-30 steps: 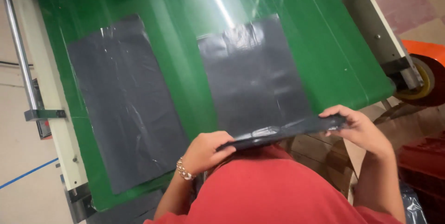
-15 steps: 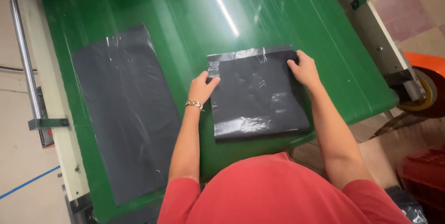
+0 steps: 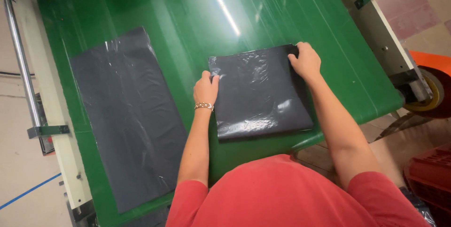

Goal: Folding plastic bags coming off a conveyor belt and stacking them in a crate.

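The left hand (image 3: pixel 206 87) and right hand (image 3: pixel 306 60) lie flat, fingers spread, pressing the far corners of the folded black plastic bag (image 3: pixel 260 93) near the green tabletop's (image 3: pixel 197 15) near edge; another unfolded black bag (image 3: pixel 129 114) lies left.

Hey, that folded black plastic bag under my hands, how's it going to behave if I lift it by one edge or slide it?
The folded black bag is probably floppy: its thin film shows wrinkles, so it would droop and may unfold. It looks very light, lying flat on the green belt. Its glossy sheen suggests it slides easily; the left hand and right hand press its far corners.
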